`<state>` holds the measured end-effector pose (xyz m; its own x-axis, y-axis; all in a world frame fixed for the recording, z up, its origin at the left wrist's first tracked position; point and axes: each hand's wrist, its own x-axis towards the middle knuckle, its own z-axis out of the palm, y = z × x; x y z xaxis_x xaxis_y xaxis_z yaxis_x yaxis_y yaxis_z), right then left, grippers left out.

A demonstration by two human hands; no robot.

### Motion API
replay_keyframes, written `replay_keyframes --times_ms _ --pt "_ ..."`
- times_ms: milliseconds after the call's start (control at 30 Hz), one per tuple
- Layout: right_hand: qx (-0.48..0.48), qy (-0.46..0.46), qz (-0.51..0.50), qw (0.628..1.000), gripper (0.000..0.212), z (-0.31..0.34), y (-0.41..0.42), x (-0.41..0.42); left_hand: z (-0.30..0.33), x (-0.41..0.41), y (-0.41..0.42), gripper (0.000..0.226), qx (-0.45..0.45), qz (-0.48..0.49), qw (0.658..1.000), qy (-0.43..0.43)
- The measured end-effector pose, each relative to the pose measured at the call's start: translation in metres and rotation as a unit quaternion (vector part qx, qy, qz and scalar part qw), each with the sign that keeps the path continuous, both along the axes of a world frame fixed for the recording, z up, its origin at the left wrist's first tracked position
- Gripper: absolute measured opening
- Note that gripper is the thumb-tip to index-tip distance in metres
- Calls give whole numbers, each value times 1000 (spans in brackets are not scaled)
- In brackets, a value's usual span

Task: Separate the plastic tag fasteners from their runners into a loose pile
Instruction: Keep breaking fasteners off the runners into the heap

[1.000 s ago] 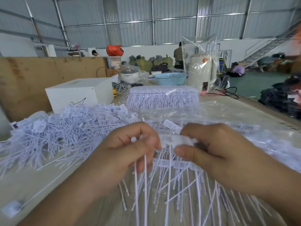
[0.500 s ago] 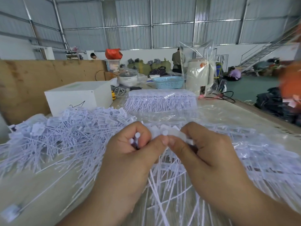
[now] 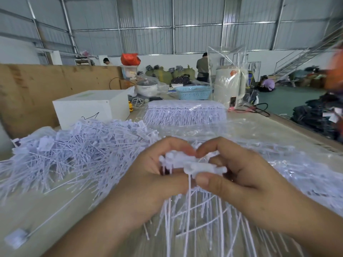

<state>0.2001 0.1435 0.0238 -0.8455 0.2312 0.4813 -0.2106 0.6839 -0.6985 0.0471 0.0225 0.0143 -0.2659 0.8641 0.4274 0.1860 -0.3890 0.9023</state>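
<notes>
A loose pile of white plastic tag fasteners (image 3: 78, 145) sprawls across the left of the pale surface (image 3: 259, 130). Just right of it, the left hand (image 3: 148, 182) curls its grip around a white plastic runner of fasteners (image 3: 193, 165), stems hanging down. The right hand (image 3: 246, 184) pinches the runner's other end between thumb and fingers.

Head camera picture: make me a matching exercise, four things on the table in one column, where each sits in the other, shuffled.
1. loose pile
2. white box
3. blue basket
4. bagged bundle

A. far, beside the bagged kettle
B. left of the hands
C. behind the pile, by the board
D. centre, beyond the hands

Pairs: 1-B, 2-C, 3-A, 4-D
</notes>
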Motion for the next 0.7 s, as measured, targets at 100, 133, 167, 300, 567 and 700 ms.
replay_keyframes --times_ms 100,133,167,300,567,700 --pt "25 -15 3 1000 28 1 3 2 4 5 -3 40 -39 -84 994 57" --pt "28 -23 0 999 30 2 4 3 7 5 -5 44 -55 -108 990 73" --pt "33 -34 -5 999 32 2 5 3 8 3 -7 48 -71 -127 986 81" --pt "54 -60 -23 996 35 1 9 4 10 -6 -9 42 -122 -180 973 74" --pt "125 -103 -77 984 41 5 12 4 5 -4 -3 16 -98 -41 991 81" --pt "77 -51 -121 988 33 5 13 2 3 0 2 20 -76 20 995 59"
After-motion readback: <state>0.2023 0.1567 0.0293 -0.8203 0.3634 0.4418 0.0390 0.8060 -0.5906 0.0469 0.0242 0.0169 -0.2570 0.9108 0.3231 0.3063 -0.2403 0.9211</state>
